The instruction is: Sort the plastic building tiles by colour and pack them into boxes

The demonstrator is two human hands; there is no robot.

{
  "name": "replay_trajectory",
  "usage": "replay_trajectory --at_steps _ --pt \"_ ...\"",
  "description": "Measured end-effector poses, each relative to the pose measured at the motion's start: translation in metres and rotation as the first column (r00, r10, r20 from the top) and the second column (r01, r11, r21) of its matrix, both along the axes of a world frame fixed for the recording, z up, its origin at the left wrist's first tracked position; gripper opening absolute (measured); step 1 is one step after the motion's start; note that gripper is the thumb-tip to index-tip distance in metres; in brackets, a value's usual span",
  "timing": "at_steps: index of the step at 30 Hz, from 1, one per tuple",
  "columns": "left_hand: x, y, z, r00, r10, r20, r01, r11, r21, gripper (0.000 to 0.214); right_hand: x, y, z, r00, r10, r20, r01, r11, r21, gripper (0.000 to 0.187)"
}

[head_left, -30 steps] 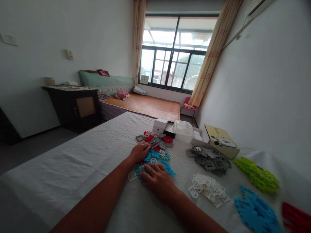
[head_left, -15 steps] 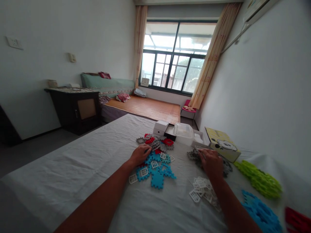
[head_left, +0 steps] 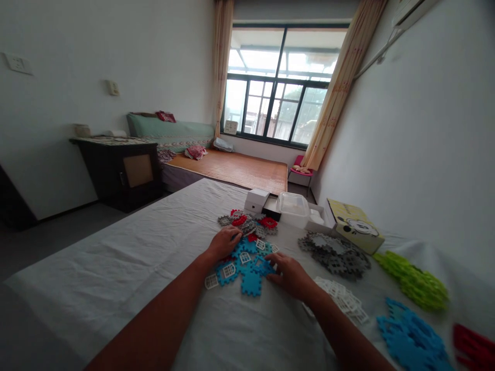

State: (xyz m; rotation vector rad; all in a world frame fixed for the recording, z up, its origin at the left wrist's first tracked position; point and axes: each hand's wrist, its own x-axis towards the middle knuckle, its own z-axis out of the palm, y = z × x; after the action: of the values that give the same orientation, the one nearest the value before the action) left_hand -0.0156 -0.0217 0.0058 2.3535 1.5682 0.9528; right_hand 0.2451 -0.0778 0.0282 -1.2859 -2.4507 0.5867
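Several blue interlocking plastic tiles (head_left: 251, 283) with toothed edges lie in front of me, with small white window-frame pieces (head_left: 229, 270) on and beside them. My left hand (head_left: 225, 242) rests at the upper left of these tiles, its fingers curled in; what they hold, if anything, is hidden. On the right of the group, my right hand (head_left: 288, 275) has its fingers and thumb at the edge of a blue cut-out tile (head_left: 263, 265), gripping it. Just beyond my left hand is a mixed pile of grey and red tiles (head_left: 251, 225).
To the right lie grey tiles (head_left: 336, 255), white window pieces (head_left: 344, 299), green tiles (head_left: 413, 281), blue tiles (head_left: 412, 335) and red pieces (head_left: 474, 348). A white box (head_left: 256, 200), a clear plastic container (head_left: 293, 208) and a yellow box (head_left: 356, 224) stand at the back of the cloth-covered table (head_left: 154, 237).
My right hand has moved left from the grey pile to the blue cut-out tile. The grey pile is now uncovered. My left hand stays in nearly the same place.
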Motion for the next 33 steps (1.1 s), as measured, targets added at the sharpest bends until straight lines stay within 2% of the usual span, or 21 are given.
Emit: replay_trajectory --at_steps 4,8,12,15,18,20,21,23,25,26,28,30,32,33 --pt "-0.001 0.001 -0.001 1.0 0.007 0.011 -0.007 1.0 0.0 0.03 -0.006 -0.003 0.003 0.999 -0.024 0.026 0.022 0.996 0.082 0.041" --pt "-0.001 0.002 -0.001 1.0 0.0 0.015 0.0 1.0 -0.01 0.03 -0.004 -0.006 0.011 0.994 -0.104 0.039 0.095 0.976 0.198 0.037" --pt "-0.002 0.003 -0.002 1.0 -0.013 0.018 0.014 1.0 -0.022 0.031 0.002 -0.005 0.018 0.989 -0.145 0.0 0.141 0.962 0.234 0.029" --pt "-0.003 0.004 -0.001 1.0 -0.02 0.023 0.02 0.999 -0.031 0.033 0.017 -0.005 0.022 0.986 -0.158 0.046 0.145 0.967 0.211 0.026" --pt "-0.003 0.005 0.001 0.999 -0.024 0.027 0.025 0.999 -0.039 0.034 0.058 -0.012 0.029 0.972 -0.213 0.099 0.195 0.967 0.167 0.023" --pt "-0.003 0.004 0.002 0.999 -0.022 0.03 0.024 0.999 -0.037 0.035 0.102 -0.025 0.033 0.942 -0.325 0.079 0.306 0.933 0.191 0.025" --pt "-0.003 0.004 0.002 0.999 -0.021 0.03 0.022 0.999 -0.035 0.034 0.128 -0.035 0.034 0.915 -0.401 0.057 0.381 0.9 0.214 0.028" --pt "-0.002 0.004 0.002 1.0 -0.02 0.023 0.02 0.999 -0.032 0.034 0.183 -0.058 0.033 0.806 -0.592 0.001 0.569 0.775 0.275 0.034" --pt "-0.001 0.005 0.001 1.0 -0.021 0.004 0.021 0.999 -0.026 0.034 0.233 -0.082 0.026 0.697 -0.717 -0.021 0.691 0.662 0.29 0.035" --pt "-0.001 0.005 0.001 1.0 -0.019 -0.006 0.019 1.0 -0.022 0.034 0.253 -0.093 0.021 0.665 -0.747 -0.019 0.722 0.635 0.276 0.033" --pt "-0.002 0.006 -0.001 1.0 -0.013 -0.02 0.013 1.0 -0.01 0.035 0.276 -0.109 0.012 0.642 -0.767 -0.016 0.741 0.615 0.268 0.031" --pt "-0.002 0.007 -0.003 1.0 -0.009 -0.028 0.009 1.0 0.002 0.035 0.274 -0.113 0.007 0.653 -0.757 -0.039 0.726 0.61 0.318 0.031" --pt "-0.002 0.007 -0.004 1.0 -0.01 -0.029 0.01 1.0 0.007 0.034 0.244 -0.109 0.01 0.692 -0.718 -0.071 0.688 0.626 0.367 0.034" --pt "-0.002 0.006 -0.005 1.0 -0.01 -0.026 0.011 1.0 0.007 0.034 0.221 -0.105 0.013 0.731 -0.678 -0.074 0.655 0.667 0.357 0.035"
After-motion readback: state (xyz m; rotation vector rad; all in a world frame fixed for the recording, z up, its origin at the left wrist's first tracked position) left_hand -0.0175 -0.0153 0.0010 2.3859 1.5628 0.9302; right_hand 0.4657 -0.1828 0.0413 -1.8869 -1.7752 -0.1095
